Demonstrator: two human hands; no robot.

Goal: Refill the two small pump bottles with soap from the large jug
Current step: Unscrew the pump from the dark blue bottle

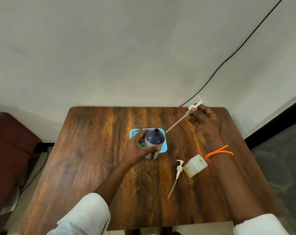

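Observation:
A dark blue bottle (154, 139) with a white label stands upright and uncapped at the table's middle, gripped around its body by my left hand (138, 148). My right hand (205, 123) holds a white pump head (194, 106) up at the far right, its long dip tube slanting down toward the bottle's mouth without touching it. A pale, yellowish square bottle (194, 165) stands open to the right. Beside it a second white pump (177, 173) lies flat on the wood. No large jug is in sight.
A light blue tray (164, 147) sits under and behind the dark bottle on the wooden table (96, 150). A black cable (228, 60) runs down the wall. A dark red seat (9, 150) stands left of the table.

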